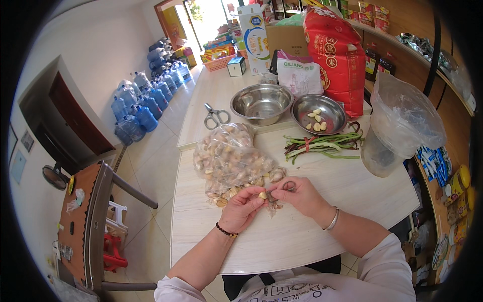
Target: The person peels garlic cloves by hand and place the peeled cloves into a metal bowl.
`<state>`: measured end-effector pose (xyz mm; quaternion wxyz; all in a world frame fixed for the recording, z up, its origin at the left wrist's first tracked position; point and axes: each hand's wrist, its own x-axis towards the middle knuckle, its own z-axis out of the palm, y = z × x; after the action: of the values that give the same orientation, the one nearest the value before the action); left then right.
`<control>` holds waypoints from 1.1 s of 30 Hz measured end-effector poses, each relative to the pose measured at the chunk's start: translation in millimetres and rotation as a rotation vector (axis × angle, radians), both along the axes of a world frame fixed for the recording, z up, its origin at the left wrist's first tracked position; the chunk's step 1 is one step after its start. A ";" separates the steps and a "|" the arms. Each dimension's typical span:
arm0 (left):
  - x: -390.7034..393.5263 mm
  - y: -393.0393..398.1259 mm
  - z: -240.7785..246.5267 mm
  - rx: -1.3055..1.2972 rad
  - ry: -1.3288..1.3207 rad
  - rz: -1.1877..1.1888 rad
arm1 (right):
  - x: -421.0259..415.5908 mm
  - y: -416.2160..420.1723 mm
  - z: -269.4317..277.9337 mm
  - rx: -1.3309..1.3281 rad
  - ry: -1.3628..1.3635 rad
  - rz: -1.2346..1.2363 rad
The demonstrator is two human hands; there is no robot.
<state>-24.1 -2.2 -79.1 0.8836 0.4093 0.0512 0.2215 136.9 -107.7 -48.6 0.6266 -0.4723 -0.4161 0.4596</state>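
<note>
My left hand pinches a garlic clove between thumb and fingers, its pale flesh showing. Close against it, my right hand grips a small metal tool with a looped handle; its working end is hidden by the fingers. Bits of garlic skin lie on the table just under the hands. Beyond my left hand, a clear plastic bag is full of unpeeled garlic, and loose cloves spill from its near side. A garlic bulb sits beside the bag. Several peeled cloves rest in a small steel bowl.
A larger steel basin, metal scissors and a tied bundle of long beans are farther back on the table. At right stands a bag-lined clear container. A red rice sack and a white bag stand behind the bowls.
</note>
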 end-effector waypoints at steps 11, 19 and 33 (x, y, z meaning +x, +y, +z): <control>-1.4 6.6 2.1 -0.151 -0.039 -0.103 | 14.1 3.8 -3.9 -0.117 -0.143 -0.149; -0.3 6.9 0.0 -0.022 0.013 -0.015 | 5.0 -1.0 6.0 0.116 -0.276 -0.127; 1.1 7.6 5.5 -0.154 0.014 -0.061 | 14.0 7.3 -14.9 -0.104 -0.287 -0.173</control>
<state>-23.0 5.5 -73.6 0.9184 0.3431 0.0616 0.1870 150.9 -100.5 -63.5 0.5726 -0.5988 -0.4346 0.3530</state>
